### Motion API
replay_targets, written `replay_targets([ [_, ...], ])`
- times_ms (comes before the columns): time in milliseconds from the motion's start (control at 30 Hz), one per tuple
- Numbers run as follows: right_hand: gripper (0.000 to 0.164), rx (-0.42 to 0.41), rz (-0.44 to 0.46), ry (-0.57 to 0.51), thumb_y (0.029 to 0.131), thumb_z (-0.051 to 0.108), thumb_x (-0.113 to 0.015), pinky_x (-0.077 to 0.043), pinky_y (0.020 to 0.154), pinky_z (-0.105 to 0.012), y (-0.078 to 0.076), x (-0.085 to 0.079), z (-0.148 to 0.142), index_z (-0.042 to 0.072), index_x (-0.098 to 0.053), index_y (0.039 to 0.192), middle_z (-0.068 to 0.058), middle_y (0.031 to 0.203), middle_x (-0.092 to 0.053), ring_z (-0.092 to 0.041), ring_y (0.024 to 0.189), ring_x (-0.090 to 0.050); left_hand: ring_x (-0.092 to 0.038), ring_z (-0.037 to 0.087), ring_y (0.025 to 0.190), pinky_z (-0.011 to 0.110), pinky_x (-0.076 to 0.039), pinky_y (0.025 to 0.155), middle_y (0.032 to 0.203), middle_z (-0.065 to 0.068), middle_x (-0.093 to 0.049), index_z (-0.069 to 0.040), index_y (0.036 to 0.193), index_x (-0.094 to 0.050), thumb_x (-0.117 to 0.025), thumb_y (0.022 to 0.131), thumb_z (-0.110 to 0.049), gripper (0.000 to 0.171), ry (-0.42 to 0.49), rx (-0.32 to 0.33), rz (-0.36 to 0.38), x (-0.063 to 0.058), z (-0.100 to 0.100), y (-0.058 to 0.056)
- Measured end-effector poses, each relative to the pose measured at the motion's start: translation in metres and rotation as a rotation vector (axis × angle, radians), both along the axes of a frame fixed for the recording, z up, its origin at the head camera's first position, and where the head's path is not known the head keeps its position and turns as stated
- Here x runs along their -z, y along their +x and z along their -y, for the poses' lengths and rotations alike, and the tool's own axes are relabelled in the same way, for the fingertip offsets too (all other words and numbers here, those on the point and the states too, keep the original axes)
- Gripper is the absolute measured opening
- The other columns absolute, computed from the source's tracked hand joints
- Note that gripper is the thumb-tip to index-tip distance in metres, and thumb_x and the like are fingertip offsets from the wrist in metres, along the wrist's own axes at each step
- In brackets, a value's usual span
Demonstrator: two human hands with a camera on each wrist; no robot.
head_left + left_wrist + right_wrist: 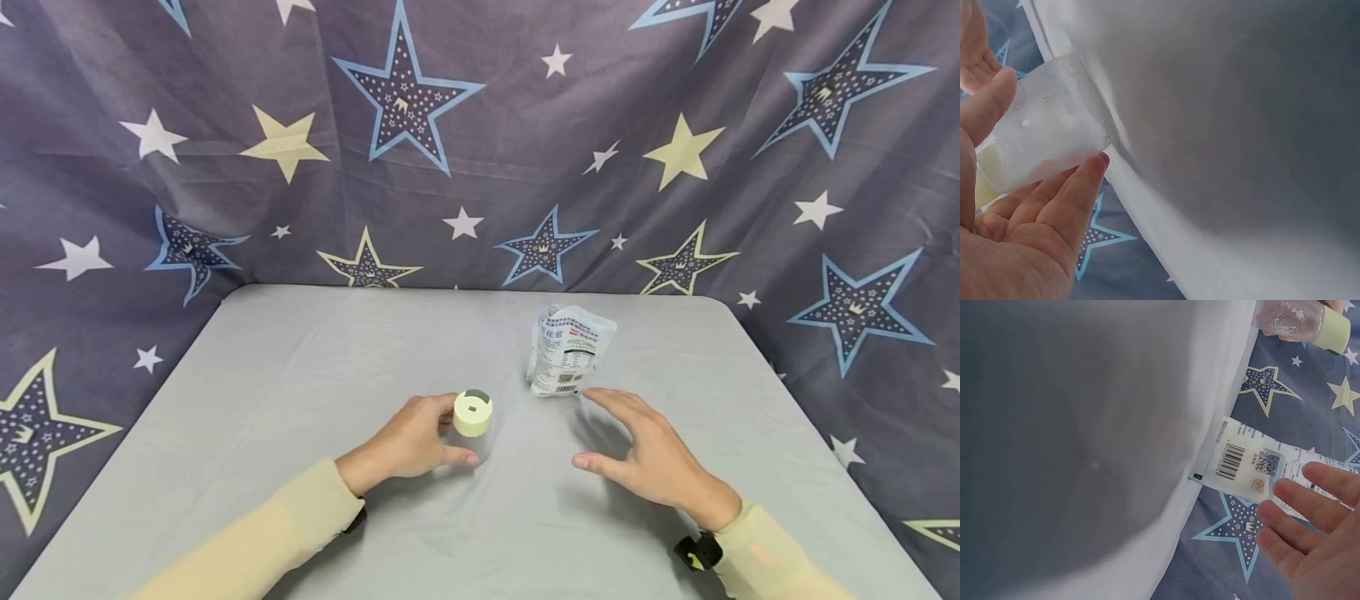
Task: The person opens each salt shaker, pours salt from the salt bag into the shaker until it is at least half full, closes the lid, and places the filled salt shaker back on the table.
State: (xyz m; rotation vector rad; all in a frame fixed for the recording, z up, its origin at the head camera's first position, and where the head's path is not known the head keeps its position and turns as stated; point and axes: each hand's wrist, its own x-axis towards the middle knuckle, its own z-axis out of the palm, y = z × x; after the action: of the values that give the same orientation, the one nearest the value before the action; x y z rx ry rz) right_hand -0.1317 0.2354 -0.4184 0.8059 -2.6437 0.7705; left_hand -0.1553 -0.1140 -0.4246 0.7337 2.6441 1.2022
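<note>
A clear seasoning jar point(1054, 119) with a pale yellow lid point(472, 415) stands upright on the table, left of the salt bag. My left hand point(416, 437) holds it from the left, thumb on the near side and fingers on the far side. White specks cling to the jar's wall in the right wrist view. The white printed salt bag point(568, 354) stands farther back to the right, its barcode low on the front. Close to its lower right corner is my right hand point(648, 454), fingers spread and thumb apart, with nothing in its grasp.
A light grey cloth covers the table point(300, 367). Behind it and along both sides hangs a dark curtain point(480, 125) patterned with stars. Dark bands point(699, 552) circle both wrists below the pale yellow sleeves.
</note>
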Motion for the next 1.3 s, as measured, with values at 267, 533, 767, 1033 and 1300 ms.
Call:
replay_targets([
  [267,0.086,-0.017,-0.014,-0.015,0.077,0.053,-0.087,-0.045,0.106,-0.048,-0.001,-0.002,0.006,0.014,-0.055,0.147,-0.005,0.144,-0.059,-0.024,0.134,-0.053,-0.068,0.021,0.108,0.038,-0.055,0.094,0.117,0.001,-0.072,-0.010,0.128,-0.067,-0.095,0.072,-0.021,0.063,0.003,0.017,-0.008,-0.002,-0.007,0.003],
  [533,0.086,-0.051,-0.037,-0.040,0.076,0.050,-0.089,-0.047,0.105,-0.046,-0.002,-0.002,0.014,0.011,-0.057,0.146,-0.005,0.143,-0.060,-0.024,0.131,-0.055,-0.068,0.021,0.107,0.039,-0.055,0.093,0.115,0.000,-0.072,-0.010,0.126,-0.068,-0.095,0.073,-0.022,0.061,0.007,0.045,-0.023,0.000,-0.011,0.005],
  [767,0.085,-0.078,-0.027,-0.067,0.076,0.051,-0.089,-0.046,0.106,-0.045,-0.004,-0.004,0.024,0.012,-0.057,0.145,-0.005,0.143,-0.060,-0.023,0.132,-0.055,-0.068,0.018,0.108,0.034,-0.055,0.093,0.119,0.000,-0.072,-0.012,0.129,-0.067,-0.095,0.074,-0.022,0.062,0.008,0.063,-0.007,0.001,-0.014,0.007],
  [1033,0.084,-0.111,-0.023,-0.088,0.076,0.053,-0.088,-0.046,0.106,-0.045,-0.005,-0.006,0.037,0.013,-0.058,0.144,-0.006,0.143,-0.060,-0.022,0.132,-0.055,-0.068,0.018,0.109,0.037,-0.055,0.094,0.119,0.000,-0.072,-0.012,0.129,-0.067,-0.095,0.073,-0.022,0.063,0.019,0.078,-0.006,0.003,-0.016,0.007],
  [1300,0.083,-0.142,-0.023,-0.111,0.077,0.053,-0.087,-0.045,0.108,-0.044,-0.006,-0.008,0.049,0.013,-0.059,0.144,-0.006,0.143,-0.060,-0.022,0.132,-0.054,-0.068,0.016,0.109,0.034,-0.054,0.094,0.119,-0.001,-0.073,-0.012,0.128,-0.068,-0.096,0.072,-0.022,0.064,0.035,0.084,-0.007,0.004,-0.017,0.006],
])
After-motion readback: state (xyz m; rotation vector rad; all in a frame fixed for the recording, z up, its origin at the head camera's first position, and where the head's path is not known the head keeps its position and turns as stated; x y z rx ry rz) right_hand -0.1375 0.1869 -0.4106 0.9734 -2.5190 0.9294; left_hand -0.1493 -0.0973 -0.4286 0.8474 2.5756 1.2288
